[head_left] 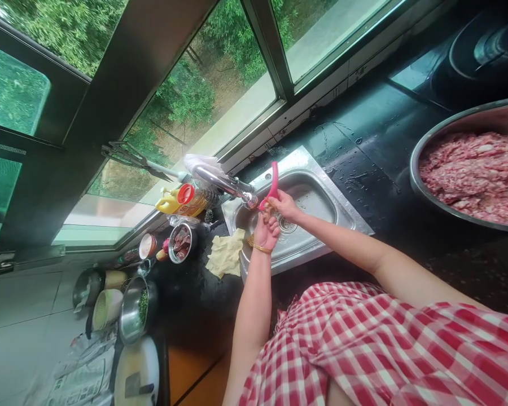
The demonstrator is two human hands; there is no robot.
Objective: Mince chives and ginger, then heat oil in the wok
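Observation:
Both my hands are over the steel sink point(322, 186), under the tap point(226, 183). My right hand point(284, 204) is closed round the lower end of a pink, curved tool point(273, 179) that sticks up from it. My left hand point(266, 230), with a gold bangle at the wrist, is curled right beside the right hand, fingers bent against something small I cannot make out. The drain sits just behind the hands.
A large steel bowl of minced meat point(474, 175) stands on the wet black counter at right. A yellow cloth point(225, 254) lies by the sink. Oil bottle point(188, 198), small bowls, pots and a white cutting board point(136, 372) crowd the left. Windows run behind.

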